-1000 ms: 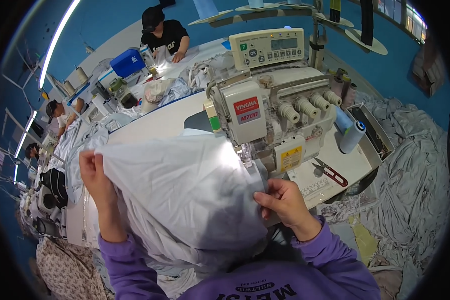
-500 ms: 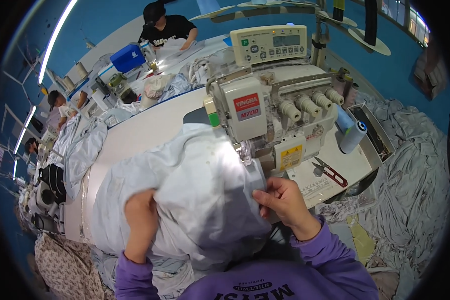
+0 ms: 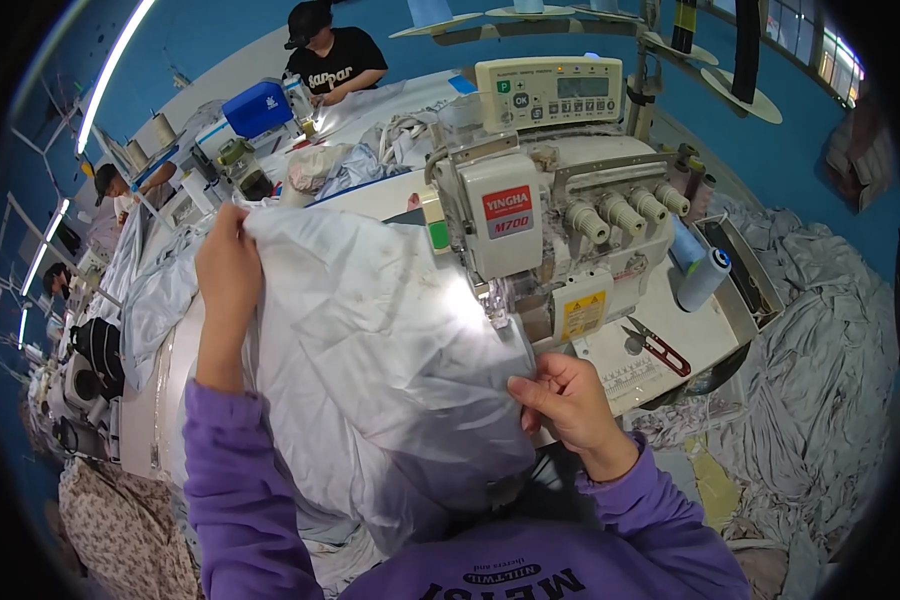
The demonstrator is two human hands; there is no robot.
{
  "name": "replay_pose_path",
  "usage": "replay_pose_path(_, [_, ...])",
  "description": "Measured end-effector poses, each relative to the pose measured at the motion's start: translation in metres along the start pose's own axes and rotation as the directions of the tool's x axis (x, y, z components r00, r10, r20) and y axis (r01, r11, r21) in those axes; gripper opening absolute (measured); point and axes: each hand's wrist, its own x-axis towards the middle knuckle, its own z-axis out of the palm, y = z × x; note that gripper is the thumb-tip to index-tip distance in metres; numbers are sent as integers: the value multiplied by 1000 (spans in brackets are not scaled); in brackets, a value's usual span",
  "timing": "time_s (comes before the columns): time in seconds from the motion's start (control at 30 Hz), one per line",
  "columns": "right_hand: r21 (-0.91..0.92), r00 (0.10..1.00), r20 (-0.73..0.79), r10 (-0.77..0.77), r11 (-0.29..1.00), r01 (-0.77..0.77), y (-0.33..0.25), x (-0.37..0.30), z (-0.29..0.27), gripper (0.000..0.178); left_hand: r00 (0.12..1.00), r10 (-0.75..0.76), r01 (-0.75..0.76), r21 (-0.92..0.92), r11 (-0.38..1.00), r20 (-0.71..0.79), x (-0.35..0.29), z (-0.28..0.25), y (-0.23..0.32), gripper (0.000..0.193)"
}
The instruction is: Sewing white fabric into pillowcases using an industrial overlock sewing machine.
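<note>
A large pale grey-white fabric piece (image 3: 360, 330) spreads over the table and runs under the needle area of the overlock sewing machine (image 3: 510, 220), where a lamp lights it. My left hand (image 3: 228, 265) grips the fabric's far left part, lifted off the table, with the cloth hanging in folds from it. My right hand (image 3: 567, 402) pinches the fabric's right edge between thumb and fingers, just in front of the machine's presser foot. Red-handled thread snips (image 3: 658, 347) lie on the machine bed, right of my right hand.
A light blue thread cone (image 3: 705, 279) stands right of the machine, beside an open box (image 3: 745, 265). Heaped grey fabric (image 3: 800, 400) lies at the right. Co-workers sit at the far tables, one in a black shirt (image 3: 345, 62). Patterned cloth (image 3: 125, 530) hangs at lower left.
My left hand has moved away and up to the left, raising the fabric's left part with it. My right hand stays pinched on the edge near the presser foot.
</note>
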Motion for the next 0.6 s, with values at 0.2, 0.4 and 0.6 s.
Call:
replay_pose_path(0.2, [-19,999,-8,48,999,-48,1,0,0,19,856,284,-116,-374,920,431,-153,-13,9,47])
replay_pose_path(0.4, [-1,1000,-10,16,1000,-16,3,0,2,17,980,92,-50,-232,971,177,-129,1,15,19])
replay_pose_path(0.6, [11,999,-35,18,1000,-17,4,1,2,16,983,109,-147,-275,950,-149,-31,7,15,16])
